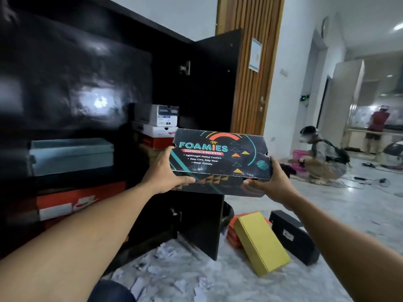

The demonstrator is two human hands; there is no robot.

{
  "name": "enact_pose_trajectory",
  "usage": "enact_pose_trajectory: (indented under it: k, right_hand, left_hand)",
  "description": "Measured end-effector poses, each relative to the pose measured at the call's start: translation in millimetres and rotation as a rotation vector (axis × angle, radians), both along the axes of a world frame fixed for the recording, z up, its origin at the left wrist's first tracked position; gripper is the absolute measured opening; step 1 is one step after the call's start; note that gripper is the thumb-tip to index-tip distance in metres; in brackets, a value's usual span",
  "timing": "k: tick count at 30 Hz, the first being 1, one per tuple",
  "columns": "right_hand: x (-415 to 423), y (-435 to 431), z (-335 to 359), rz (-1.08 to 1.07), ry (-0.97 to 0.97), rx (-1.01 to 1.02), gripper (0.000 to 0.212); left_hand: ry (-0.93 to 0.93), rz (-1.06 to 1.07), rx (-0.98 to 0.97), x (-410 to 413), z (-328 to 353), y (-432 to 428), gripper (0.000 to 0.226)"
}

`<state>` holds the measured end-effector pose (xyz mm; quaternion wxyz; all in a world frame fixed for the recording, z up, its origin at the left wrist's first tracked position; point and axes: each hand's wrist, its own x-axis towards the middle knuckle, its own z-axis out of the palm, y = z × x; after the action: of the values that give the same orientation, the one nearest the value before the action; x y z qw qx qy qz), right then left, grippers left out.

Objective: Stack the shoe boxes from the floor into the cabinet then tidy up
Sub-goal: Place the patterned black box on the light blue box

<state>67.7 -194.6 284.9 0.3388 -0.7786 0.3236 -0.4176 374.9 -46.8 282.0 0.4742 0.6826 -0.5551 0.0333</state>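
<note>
Grip, left hand (167, 171): clasped on the left end of the Foamies Skechers shoe box (220, 158), thumb along the lower front edge, fingers hidden behind it.
Grip, right hand (272, 182): closed on the right end of the same box, thumb under the lid's front edge near the corner.
Held box: black, with teal and orange print, lid on, carried level in the air between both outstretched arms, in front of the open black cabinet door (209, 88) and just right of the cabinet opening.
Cabinet (76, 68): dark and glossy, much of it blurred; inside, at the back, a stack of a grey-and-white box (166, 114), a white box (159, 129) and a red box (156, 142) below it.
Nearer shelf: a pale blue box (72, 155) above an orange-and-white box (72, 203), both blurred.
Floor (327, 205): pale marble; a yellow box (261, 243) leans tilted on an orange box (234, 232), with a black box (293, 236) just beside them on the right.
Litter: scraps of white paper (161, 269) scattered by the foot of the cabinet.
Background: a person crouching (322, 158) over things on the floor, well apart from the boxes; another person standing (378, 127) at a far desk.
</note>
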Motion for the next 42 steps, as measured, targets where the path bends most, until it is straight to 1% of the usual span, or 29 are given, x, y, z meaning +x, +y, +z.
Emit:
enact_pose_trajectory:
  k: [2,4,7,10,14,16,20,23,25,27,30,31,33,36,38,40,42]
  right_hand:
    - [34.8,6.8,4.3,0.030,-0.013,-0.015,0.126]
    - [62.0,9.5,3.9,0.054,-0.047,-0.021,0.126]
    - [107.8,16.7,2.5,0.139,-0.087,0.009,0.123]
    - [147.6,22.2,3.0,0.214,-0.137,0.020,0.120]
    - [199.9,26.3,7.6,0.241,-0.209,0.041,0.122]
    - [226.7,27.0,9.1,0.264,-0.232,0.029,0.112]
    - [279.4,25.8,11.6,0.354,-0.251,-0.024,0.084]
    - [326.0,19.5,14.6,0.416,-0.275,-0.036,0.072]
    - [356.7,18.6,19.3,0.467,-0.320,0.006,0.068]
    - [388.8,17.2,24.1,0.496,-0.374,0.047,0.069]
    - [438.6,9.1,23.0,0.480,-0.447,0.085,0.062]
    - [453.7,6.8,22.1,0.462,-0.491,0.124,0.061]
    - [482.7,0.6,20.5,0.423,-0.517,0.191,0.060]
    - [519.3,-7.4,15.9,0.372,-0.514,0.182,0.055]
    - [537.8,-11.4,8.4,0.362,-0.494,0.153,0.048]
    - [548.4,-13.1,-2.4,0.365,-0.478,0.144,0.040]
    - [556.9,-17.8,-10.9,0.388,-0.487,0.147,0.038]
  left_hand:
    - [0.001,0.076,-0.013,22.0,4.1,25.1,0.121]
    - [0.009,0.128,-0.015,36.4,5.7,43.5,0.122]
    - [0.046,0.225,-0.029,60.3,7.8,74.8,0.116]
    - [0.053,0.329,-0.041,78.3,15.4,102.2,0.116]
    - [0.063,0.436,-0.049,102.3,27.5,124.4,0.109]
    - [0.067,0.495,-0.073,115.9,31.2,131.1,0.114]
    - [0.099,0.696,-0.083,139.8,34.5,140.5,0.122]
    - [0.140,0.766,-0.117,168.7,34.9,139.7,0.128]
    - [0.145,0.797,-0.150,187.3,39.0,132.8,0.123]
    - [0.138,0.833,-0.225,205.5,44.6,122.6,0.115]
    - [0.120,0.865,-0.377,231.3,52.4,104.8,0.098]
    - [0.102,0.875,-0.422,240.1,54.1,99.2,0.092]
    - [0.032,0.904,-0.476,255.6,55.3,89.6,0.079]
    - [-0.003,0.950,-0.469,276.9,51.0,80.6,0.061]
    - [0.002,0.976,-0.416,287.4,43.2,76.4,0.054]
    - [-0.019,0.985,-0.330,295.0,29.6,72.1,0.053]
    - [-0.049,0.992,-0.223,301.9,16.0,68.1,0.061]
